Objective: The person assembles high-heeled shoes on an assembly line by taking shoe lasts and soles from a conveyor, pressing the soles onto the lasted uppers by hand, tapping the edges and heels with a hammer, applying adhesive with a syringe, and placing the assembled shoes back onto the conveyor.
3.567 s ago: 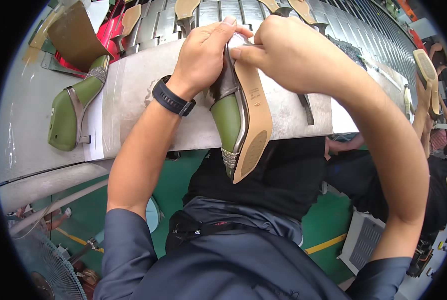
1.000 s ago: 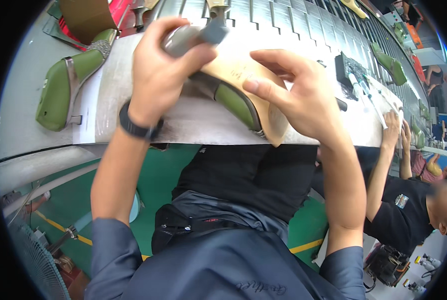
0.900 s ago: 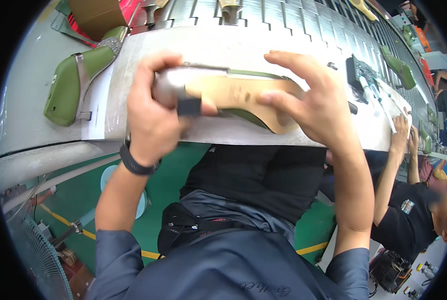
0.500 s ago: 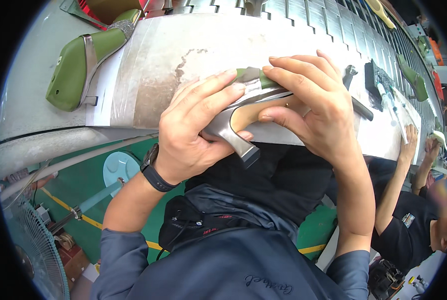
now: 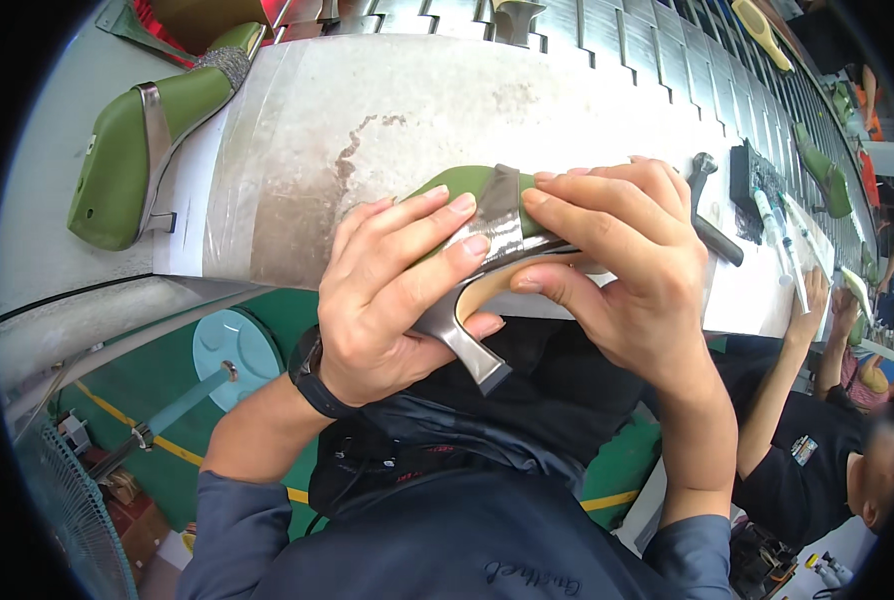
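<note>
Between my hands is a high-heeled sandal [image 5: 505, 212] on a green shoe last, with a shiny metallic strap across it. Its metallic heel [image 5: 479, 358] has a dark tip and points down toward my lap; the tan underside shows beside the heel. Wrapped round the heel end, my left hand [image 5: 382, 285] presses its fingers on the upper side, its thumb mostly behind the heel. My right hand [image 5: 622, 255] grips the other part, fingertips beside the strap and thumb along the underside. My fingers hide much of the last.
On the left lies another sandal on a green last [image 5: 122, 165]. A hammer [image 5: 709, 215], a black block [image 5: 749, 190] and syringes [image 5: 782, 245] are on the right. Beyond the worktop [image 5: 297, 140] runs a slatted metal conveyor [image 5: 597, 40]. A co-worker [image 5: 802, 450] sits right; a blue stool [image 5: 257, 345] stands lower left.
My hands and the sandal sit lower in the picture, along with much of the scene. More of the green last shows above my left fingers. Both hands keep their hold.
</note>
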Available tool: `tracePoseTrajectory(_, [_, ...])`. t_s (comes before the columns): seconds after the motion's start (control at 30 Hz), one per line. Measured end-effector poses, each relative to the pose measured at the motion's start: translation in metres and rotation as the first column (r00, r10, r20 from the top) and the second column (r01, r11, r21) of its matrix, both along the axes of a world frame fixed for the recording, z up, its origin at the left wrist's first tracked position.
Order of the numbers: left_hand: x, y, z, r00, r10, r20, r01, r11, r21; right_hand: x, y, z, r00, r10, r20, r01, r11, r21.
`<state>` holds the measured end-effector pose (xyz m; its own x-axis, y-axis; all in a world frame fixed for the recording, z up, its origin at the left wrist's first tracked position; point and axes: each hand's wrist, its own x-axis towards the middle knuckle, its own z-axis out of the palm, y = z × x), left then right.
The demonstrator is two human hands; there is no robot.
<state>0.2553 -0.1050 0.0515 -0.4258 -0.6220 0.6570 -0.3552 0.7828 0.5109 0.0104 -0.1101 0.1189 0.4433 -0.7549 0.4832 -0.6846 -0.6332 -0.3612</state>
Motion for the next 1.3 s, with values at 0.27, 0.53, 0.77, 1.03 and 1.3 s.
tracePoseTrajectory(0.27, [0.000, 0.008, -0.009, 0.998, 0.022, 0.051, -0.022, 1.000, -0.008, 0.005, 0.006, 0.014, 0.996, -0.040, -0.077, 0.050, 0.991, 0.125])
tracePoseTrajectory(0.53, [-0.005, 0.014, -0.019, 0.998, 0.057, 0.009, -0.056, 0.998, -0.042, 0.018, -0.006, 0.050, 0.983, -0.069, -0.170, 0.136, 0.896, 0.424])
tracePoseTrajectory(0.77, [0.001, 0.018, 0.006, 0.993, -0.047, 0.112, 0.032, 0.990, 0.139, 0.017, -0.006, 0.047, 0.941, -0.029, -0.337, 0.162, 0.914, 0.373])
tracePoseTrajectory(1.03, [-0.017, -0.005, 0.026, 0.998, -0.059, -0.030, 0.066, 0.898, 0.436, -0.019, 0.008, 0.019, 0.950, -0.054, -0.308, 0.106, 0.982, 0.157])
tracePoseTrajectory(1.3, [-0.030, -0.003, 0.034, 1.000, 0.000, -0.018, 0.009, 0.874, 0.485, -0.027, 0.008, 0.016, 0.974, -0.037, -0.222, 0.079, 0.980, 0.182])
